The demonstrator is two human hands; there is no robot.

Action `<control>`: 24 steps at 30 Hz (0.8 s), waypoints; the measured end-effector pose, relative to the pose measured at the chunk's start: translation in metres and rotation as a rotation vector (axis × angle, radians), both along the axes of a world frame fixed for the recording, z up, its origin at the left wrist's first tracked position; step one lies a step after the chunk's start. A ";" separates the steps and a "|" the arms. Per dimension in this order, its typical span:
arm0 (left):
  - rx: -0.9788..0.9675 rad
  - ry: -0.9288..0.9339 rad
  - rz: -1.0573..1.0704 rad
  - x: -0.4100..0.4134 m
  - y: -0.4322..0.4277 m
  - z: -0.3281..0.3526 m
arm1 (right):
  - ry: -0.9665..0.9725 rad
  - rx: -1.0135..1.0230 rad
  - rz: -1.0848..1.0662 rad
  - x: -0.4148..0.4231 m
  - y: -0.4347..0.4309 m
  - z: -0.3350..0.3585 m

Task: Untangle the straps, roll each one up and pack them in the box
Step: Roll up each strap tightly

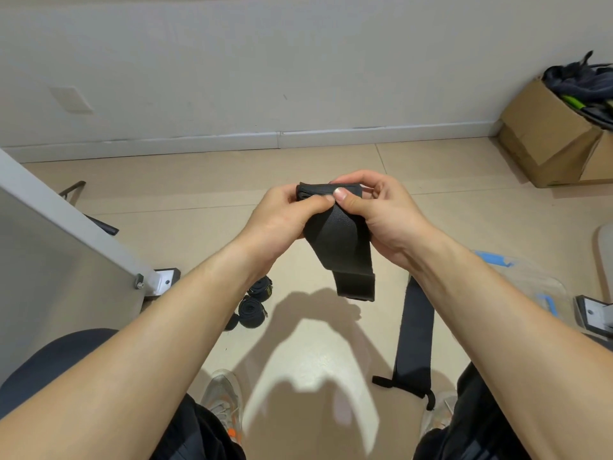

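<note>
A wide black strap [338, 240] is held up in front of me, partly rolled at its top, with its free end hanging down. My left hand [282, 217] grips the roll from the left, thumb pressed on it. My right hand [378, 210] pinches it from the right, thumb on the front. On the floor lie rolled black straps [252, 305] to the lower left and one flat black strap [414, 336] to the right. A clear plastic box [530, 280] with blue clips stands on the floor at the right, partly hidden by my right forearm.
A cardboard box [550, 134] stuffed with dark tangled straps stands against the wall at the far right. A grey table panel [56, 234] with a metal foot fills the left. My shoes [222, 400] and knees are at the bottom.
</note>
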State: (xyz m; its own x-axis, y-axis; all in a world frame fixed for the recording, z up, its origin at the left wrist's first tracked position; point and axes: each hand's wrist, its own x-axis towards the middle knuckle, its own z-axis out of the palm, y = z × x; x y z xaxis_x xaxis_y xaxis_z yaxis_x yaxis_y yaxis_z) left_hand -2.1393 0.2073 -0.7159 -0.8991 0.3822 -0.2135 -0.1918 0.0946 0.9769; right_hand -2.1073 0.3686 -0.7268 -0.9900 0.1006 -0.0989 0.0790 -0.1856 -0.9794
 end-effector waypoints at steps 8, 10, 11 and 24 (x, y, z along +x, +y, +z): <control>-0.046 0.167 0.116 -0.005 0.001 -0.007 | -0.059 -0.068 0.025 0.000 -0.001 0.006; -0.033 0.156 0.121 -0.005 0.001 -0.008 | -0.121 -0.022 0.039 0.000 -0.001 0.007; -0.026 0.145 0.122 -0.004 0.001 -0.007 | -0.143 0.045 0.042 0.000 -0.001 0.007; 0.176 -0.095 0.058 -0.004 -0.002 0.001 | -0.035 0.126 -0.009 0.000 -0.004 -0.001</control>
